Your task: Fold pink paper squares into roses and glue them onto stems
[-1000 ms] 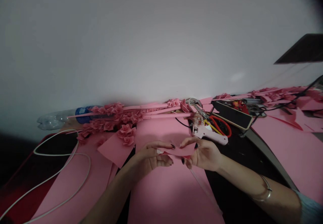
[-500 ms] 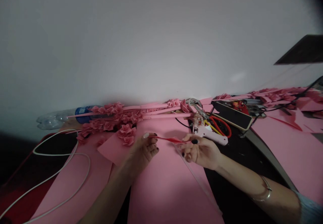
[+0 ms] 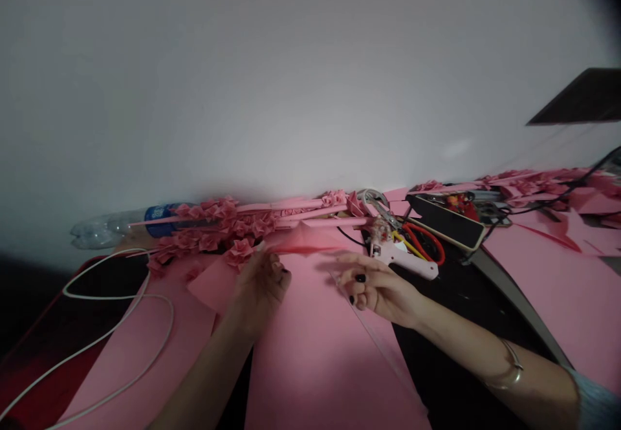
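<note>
My left hand [image 3: 264, 288] pinches the left end of a folded pink paper piece [image 3: 308, 241], which stretches out to the right above the pink sheet [image 3: 295, 365]. Just below and to the right of that piece is my right hand [image 3: 381, 288], its fingers bent and somewhat apart; they are slightly blurred, and a thin clear strip [image 3: 373, 336] runs down from beside them. Whether these fingers hold the strip is hard to make out. Folded pink paper flowers [image 3: 240, 252] lie behind my left hand.
A plastic bottle [image 3: 109, 228] lies at the back left, near a white cable [image 3: 169, 313]. Behind my right hand are a glue gun [image 3: 410, 260], red-handled scissors [image 3: 431, 239] and a phone [image 3: 449, 222]. More pink paper [image 3: 563, 288] lies at right.
The paper piece has left my right hand's fingers and now spreads wider from my left hand. My left hand has shifted slightly left and up.
</note>
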The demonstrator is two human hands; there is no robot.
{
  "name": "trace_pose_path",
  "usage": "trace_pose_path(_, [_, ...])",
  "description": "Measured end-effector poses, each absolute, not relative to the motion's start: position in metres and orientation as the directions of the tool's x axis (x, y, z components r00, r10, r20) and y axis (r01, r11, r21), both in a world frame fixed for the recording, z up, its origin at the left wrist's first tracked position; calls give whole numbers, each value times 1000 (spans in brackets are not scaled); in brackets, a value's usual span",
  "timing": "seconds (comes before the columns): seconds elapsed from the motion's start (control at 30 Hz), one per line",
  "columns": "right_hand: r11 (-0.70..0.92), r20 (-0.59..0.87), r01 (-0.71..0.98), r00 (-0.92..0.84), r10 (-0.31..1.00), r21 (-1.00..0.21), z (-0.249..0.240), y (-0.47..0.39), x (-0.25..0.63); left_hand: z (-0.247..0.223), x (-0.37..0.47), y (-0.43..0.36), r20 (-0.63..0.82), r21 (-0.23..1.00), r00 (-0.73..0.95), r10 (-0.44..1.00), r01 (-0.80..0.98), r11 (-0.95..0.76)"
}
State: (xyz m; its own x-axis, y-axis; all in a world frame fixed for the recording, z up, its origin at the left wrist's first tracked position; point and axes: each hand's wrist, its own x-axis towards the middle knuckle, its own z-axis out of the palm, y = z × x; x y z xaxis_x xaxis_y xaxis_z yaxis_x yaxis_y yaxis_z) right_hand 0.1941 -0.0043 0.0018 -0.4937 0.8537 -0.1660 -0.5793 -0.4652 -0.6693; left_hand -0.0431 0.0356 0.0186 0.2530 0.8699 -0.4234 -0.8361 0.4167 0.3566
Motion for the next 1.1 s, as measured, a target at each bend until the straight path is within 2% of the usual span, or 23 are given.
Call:
trace_pose_path(0.17, [-421, -125, -559, -490, 863, -714, -2, -6, 191, 20, -30, 28, -530, 457, 379, 758, -625, 633])
trace_pose_path(0.37, [-417, -133, -579, -468, 874, -701, -8, -7, 193, 24, -27, 27, -590, 467, 336, 735, -601, 649])
trace_pose_path(0.5, [-426, -152, -581, -461, 874, -693, -6, -6, 193, 22, -31, 29, -530, 454, 319, 785, -676, 581])
trace_pose_path(0.7, [-443, -162, -612, -459, 874, -655, -6, -6, 195, 22, -40, 33, -359, 313, 292, 887, -857, 409])
trace_pose_path(0.77, [-459, -186, -630, -450, 873, -627, -6, -6, 196, 22, -41, 35, -313, 308, 287, 905, -871, 383])
trace_pose_path(0.83, [-468, -214, -656, -432, 876, -593, -6, -6, 197, 21, -40, 35, -298, 369, 274, 914, -850, 375])
trace_pose_path(0.9, [-474, -234, -682, -419, 878, -557, -6, -5, 198, 19, -38, 35, -294, 480, 255, 921, -794, 373])
trace_pose_path(1.0, [-483, -239, -703, -422, 874, -523, -6, -5, 199, 15, -34, 33, -282, 663, 245, 928, -649, 373])
trace_pose_path(1.1, [-484, -239, -698, -424, 873, -528, -6, -5, 199, 15, -30, 29, -281, 784, 300, 912, -477, 398])
